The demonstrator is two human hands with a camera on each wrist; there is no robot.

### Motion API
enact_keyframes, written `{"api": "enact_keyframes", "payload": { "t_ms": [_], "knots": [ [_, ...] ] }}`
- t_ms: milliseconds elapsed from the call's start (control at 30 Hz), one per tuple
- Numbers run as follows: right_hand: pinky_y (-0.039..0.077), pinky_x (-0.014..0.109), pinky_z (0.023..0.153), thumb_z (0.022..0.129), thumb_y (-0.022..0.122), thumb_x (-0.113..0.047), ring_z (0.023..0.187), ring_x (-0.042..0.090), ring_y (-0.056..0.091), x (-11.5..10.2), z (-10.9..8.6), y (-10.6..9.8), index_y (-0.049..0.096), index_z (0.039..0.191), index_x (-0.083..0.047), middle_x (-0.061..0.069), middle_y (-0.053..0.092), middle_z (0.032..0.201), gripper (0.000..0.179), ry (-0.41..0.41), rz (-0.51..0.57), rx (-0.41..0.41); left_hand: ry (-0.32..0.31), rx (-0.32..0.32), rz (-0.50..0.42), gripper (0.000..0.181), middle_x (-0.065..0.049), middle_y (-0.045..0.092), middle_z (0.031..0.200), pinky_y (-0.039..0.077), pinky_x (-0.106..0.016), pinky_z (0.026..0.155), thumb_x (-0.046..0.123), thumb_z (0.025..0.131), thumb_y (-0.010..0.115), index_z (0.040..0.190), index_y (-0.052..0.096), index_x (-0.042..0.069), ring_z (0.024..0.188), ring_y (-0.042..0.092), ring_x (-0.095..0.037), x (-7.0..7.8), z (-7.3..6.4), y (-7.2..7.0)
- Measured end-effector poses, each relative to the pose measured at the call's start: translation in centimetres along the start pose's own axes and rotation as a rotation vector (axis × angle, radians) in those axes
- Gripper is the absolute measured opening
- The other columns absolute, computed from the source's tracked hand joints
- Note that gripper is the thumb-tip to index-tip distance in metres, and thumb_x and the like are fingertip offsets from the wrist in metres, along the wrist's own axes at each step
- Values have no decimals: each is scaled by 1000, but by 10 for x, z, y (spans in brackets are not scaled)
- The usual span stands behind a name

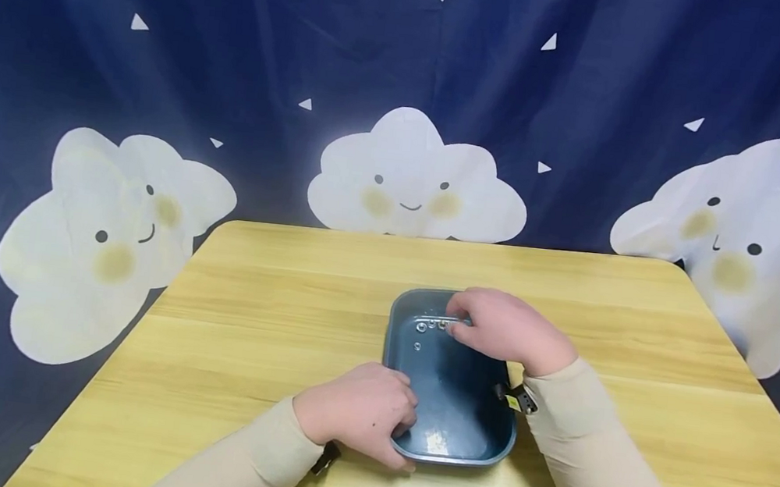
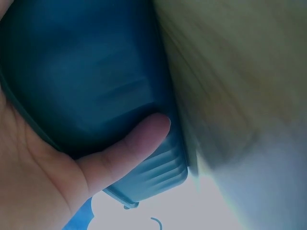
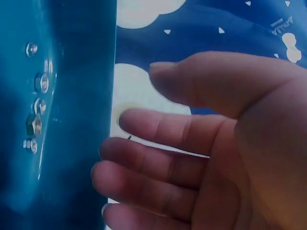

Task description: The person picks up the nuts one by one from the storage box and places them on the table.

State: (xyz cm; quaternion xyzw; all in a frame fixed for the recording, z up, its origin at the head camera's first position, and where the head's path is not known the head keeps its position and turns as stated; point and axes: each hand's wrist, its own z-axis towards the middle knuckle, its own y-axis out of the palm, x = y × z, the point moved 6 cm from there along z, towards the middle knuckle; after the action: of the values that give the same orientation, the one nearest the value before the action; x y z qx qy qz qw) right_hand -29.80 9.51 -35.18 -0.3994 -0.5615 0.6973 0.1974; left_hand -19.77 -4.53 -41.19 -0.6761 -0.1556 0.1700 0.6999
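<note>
A deep dark-blue rectangular tray (image 1: pixel 456 399) with rounded corners stands on the table. My left hand (image 1: pixel 361 409) grips its near left corner, fingers bent over the rim to the inside. In the left wrist view the thumb (image 2: pixel 124 155) lies along the tray's outer wall. Several small shiny metal nuts (image 3: pixel 41 83) sit in a loose row inside, along the far end. One small nut (image 1: pixel 417 346) lies a little nearer than the others. My right hand (image 1: pixel 512 330) hangs over the far right end, beside the nuts, its fingers loosely bent with nothing between them.
The light wooden table (image 1: pixel 271 310) extends around the tray on every side. A dark blue curtain (image 1: pixel 274 52) with white smiling clouds (image 1: pixel 413 179) hangs behind its far edge. A small black camera (image 1: pixel 516 398) on the right wrist overlaps the tray's right rim.
</note>
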Motion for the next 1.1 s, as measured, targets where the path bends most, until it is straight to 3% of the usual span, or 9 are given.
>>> {"api": "enact_keyframes", "payload": {
  "t_ms": [300,600,1100],
  "knots": [
    [50,39,77,91,64,-13,80,18,57,-9,14,22,72,103,-7,0,63,91,15,-28,-92,-81,-11,-5,10,52,24,37,62,31,-17,56,68,72,74,53,43,32,66,40,-1,1,-4,2],
    [50,40,80,91,66,-17,83,18,56,-2,19,42,72,112,-6,2,60,96,24,37,-138,-166,-4,4,25,52,24,37,61,31,-16,59,69,72,74,52,43,32,64,39,0,3,-4,2],
    [52,42,85,92,67,-18,87,20,58,8,22,49,69,120,-2,6,63,101,32,92,-162,-181,3,-1,28,51,24,40,61,32,-17,56,68,73,74,53,46,31,64,41,-1,1,-2,-1]
  ]
}}
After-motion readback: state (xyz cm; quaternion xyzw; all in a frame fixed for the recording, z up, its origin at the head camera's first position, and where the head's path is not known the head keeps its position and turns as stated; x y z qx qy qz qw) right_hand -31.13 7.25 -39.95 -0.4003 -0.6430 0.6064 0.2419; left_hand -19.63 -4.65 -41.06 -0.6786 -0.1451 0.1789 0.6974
